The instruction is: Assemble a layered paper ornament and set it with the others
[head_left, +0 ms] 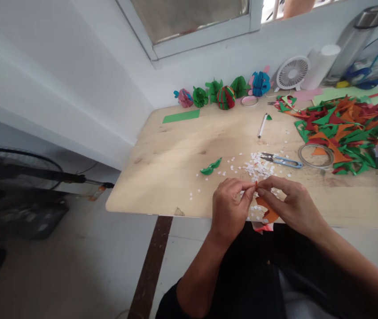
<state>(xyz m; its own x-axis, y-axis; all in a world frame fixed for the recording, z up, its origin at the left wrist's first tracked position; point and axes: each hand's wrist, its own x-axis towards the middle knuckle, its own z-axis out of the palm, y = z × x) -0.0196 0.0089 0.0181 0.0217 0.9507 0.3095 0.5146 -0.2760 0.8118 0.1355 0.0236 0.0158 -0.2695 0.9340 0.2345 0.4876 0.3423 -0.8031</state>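
Observation:
My left hand (230,204) and my right hand (286,200) meet at the table's front edge, fingertips pinched together. Between them is a tiny reddish piece (256,183), too small to make out fully. Under my right hand lies an orange paper piece (268,212), partly hidden by the fingers. Small white paper squares (258,167) are scattered just beyond my fingers. Beside them rest blue-handled thread snips (282,160). A folded green paper leaf shape (211,166) lies to the left of my left hand.
A heap of green, orange and red paper scraps (348,128) covers the right side, with a tape roll (315,156) before it. Paper ornaments (226,97), a small white fan (293,73) and a steel bottle (358,44) line the wall. A pen (262,126) and green strip (181,116) lie farther back.

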